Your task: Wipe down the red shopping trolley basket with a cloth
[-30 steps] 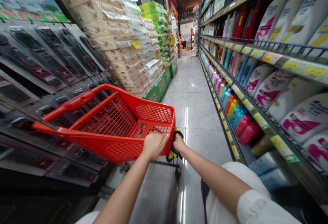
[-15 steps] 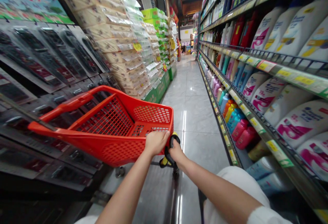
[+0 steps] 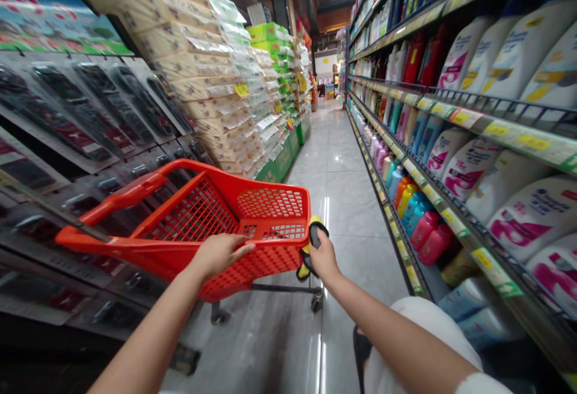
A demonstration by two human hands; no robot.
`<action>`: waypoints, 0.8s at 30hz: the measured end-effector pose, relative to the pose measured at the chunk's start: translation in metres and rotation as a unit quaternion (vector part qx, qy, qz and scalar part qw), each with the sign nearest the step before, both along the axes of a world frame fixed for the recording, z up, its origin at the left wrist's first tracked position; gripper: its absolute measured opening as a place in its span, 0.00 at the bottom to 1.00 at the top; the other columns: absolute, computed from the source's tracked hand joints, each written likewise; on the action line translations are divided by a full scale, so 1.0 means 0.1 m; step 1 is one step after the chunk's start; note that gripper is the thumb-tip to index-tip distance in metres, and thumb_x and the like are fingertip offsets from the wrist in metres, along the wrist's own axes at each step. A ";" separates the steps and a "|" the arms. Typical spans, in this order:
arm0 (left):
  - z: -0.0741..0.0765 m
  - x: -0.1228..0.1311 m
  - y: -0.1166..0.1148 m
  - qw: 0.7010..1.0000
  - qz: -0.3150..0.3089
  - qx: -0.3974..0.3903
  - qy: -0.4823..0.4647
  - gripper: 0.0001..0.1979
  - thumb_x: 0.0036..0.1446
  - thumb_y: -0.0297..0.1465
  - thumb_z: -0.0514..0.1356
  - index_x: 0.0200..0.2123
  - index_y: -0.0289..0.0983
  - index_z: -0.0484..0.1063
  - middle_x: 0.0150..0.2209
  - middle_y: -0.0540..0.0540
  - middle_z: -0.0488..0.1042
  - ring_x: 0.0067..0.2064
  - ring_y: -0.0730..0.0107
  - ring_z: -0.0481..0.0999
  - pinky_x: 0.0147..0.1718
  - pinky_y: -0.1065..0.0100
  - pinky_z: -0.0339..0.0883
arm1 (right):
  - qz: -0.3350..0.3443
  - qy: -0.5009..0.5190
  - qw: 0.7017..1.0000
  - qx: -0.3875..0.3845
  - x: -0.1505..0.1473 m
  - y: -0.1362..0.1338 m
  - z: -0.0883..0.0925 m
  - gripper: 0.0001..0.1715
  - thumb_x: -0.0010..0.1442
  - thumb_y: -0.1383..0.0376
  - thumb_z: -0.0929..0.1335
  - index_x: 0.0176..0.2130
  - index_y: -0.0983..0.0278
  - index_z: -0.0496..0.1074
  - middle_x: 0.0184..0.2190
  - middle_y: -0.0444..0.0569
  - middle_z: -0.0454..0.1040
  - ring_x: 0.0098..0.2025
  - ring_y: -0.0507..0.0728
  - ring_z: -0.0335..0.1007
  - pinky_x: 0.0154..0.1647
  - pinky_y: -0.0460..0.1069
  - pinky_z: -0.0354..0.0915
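A red plastic shopping cart [image 3: 252, 214] with mesh walls rolls on small wheels in a shop aisle; its inside shows nothing. My left hand [image 3: 219, 254] rests on the cart's near rim, fingers lying over the edge. My right hand [image 3: 323, 257] is closed round a black and yellow grip [image 3: 311, 244] at the cart's right rear corner. A red handle bar [image 3: 130, 193] runs along the cart's left side.
Shelves of shampoo and detergent bottles [image 3: 473, 142] line the right. Hanging blister packs [image 3: 90, 118] and stacked tissue packs [image 3: 211, 81] stand on the left. A grey tiled floor [image 3: 342, 190] runs ahead down the aisle. My white-clad knee [image 3: 424, 334] shows at the bottom right.
My left hand slid left along the cart's near rim, away from the right hand. The cart has rolled a little forward and to the right.
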State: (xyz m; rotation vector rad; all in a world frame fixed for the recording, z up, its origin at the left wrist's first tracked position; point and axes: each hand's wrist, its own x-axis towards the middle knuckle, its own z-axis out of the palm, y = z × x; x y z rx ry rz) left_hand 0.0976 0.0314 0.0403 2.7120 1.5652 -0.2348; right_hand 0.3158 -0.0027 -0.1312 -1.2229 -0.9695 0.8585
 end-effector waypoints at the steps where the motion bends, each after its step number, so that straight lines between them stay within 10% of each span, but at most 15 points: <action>1: -0.02 -0.08 0.02 1.000 -0.001 0.009 0.009 0.27 0.63 0.51 0.44 0.41 0.41 0.76 0.41 0.43 0.80 0.43 0.60 0.77 0.40 0.67 0.63 | -0.018 -0.007 1.000 0.015 0.00 0.00 0.03 0.31 0.48 0.70 0.62 0.53 0.61 0.68 0.53 0.49 0.73 0.56 0.58 0.68 0.58 0.53 0.62; 9: -0.20 0.00 0.06 0.996 -0.010 0.082 0.025 0.26 0.65 0.49 0.42 0.34 0.40 0.73 0.36 0.43 0.79 0.39 0.59 0.77 0.35 0.65 0.59 | 0.010 0.016 0.996 -0.089 -0.13 0.00 -0.11 0.24 0.46 0.71 0.64 0.45 0.62 0.70 0.38 0.48 0.78 0.42 0.58 0.74 0.44 0.51 0.69; 18: -0.17 0.29 -0.09 0.993 0.055 0.100 0.021 0.26 0.66 0.47 0.41 0.36 0.40 0.74 0.38 0.42 0.80 0.40 0.61 0.77 0.36 0.66 0.59 | -0.118 -0.070 0.990 0.027 0.26 0.07 0.37 0.32 0.48 0.71 0.60 0.54 0.64 0.69 0.54 0.51 0.72 0.59 0.58 0.63 0.63 0.53 0.57; 24: -0.06 0.31 -0.09 0.997 -0.075 0.012 0.001 0.30 0.65 0.49 0.40 0.29 0.40 0.76 0.32 0.42 0.79 0.36 0.62 0.77 0.33 0.67 0.61 | 0.055 -0.251 0.966 -0.011 0.65 0.06 0.44 0.29 0.46 0.76 0.62 0.43 0.56 0.77 0.46 0.45 0.77 0.52 0.60 0.69 0.57 0.54 0.61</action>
